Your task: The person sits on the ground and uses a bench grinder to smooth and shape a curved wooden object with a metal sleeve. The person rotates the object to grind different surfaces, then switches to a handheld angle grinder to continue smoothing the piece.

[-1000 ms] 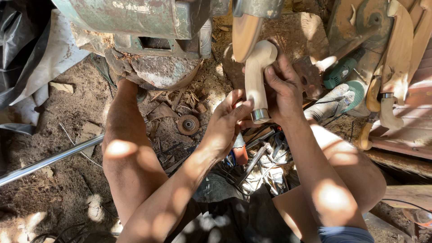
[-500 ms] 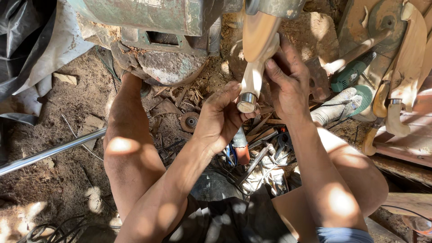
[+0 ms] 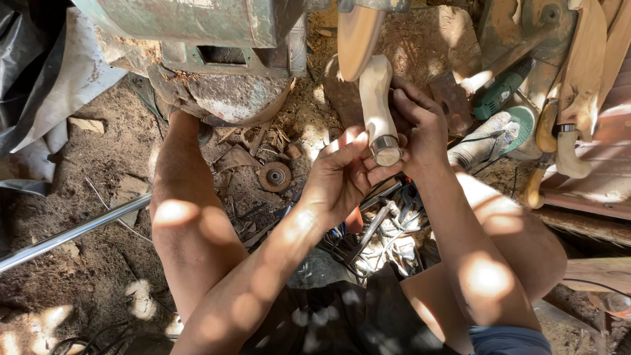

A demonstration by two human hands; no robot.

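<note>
I see both hands wrapped around a pale carved wooden handle with a metal ferrule (image 3: 379, 112), its upper end touching the edge of a tan sanding disc (image 3: 356, 39). My left hand (image 3: 342, 174) is clenched around the ferrule end from below the disc, thumb side cupping it. My right hand (image 3: 420, 128) grips the same handle from the right of the disc, fingers curled over its middle.

Left of the disc sits a worn green motor housing (image 3: 197, 26) with a rusty base, and a grey sheet (image 3: 59, 79) lies further left. Below the disc, on the dirt floor (image 3: 85, 197), lie a small round abrasive wheel (image 3: 275, 176), wood scraps and a heap of metal tools (image 3: 388, 230) between my knees. A steel bar (image 3: 72, 231) runs across the floor at far left. Right of the disc I see a green power tool (image 3: 503, 98) and several more pale wooden handles (image 3: 578, 79) leaning on planks, close beside my right forearm.
</note>
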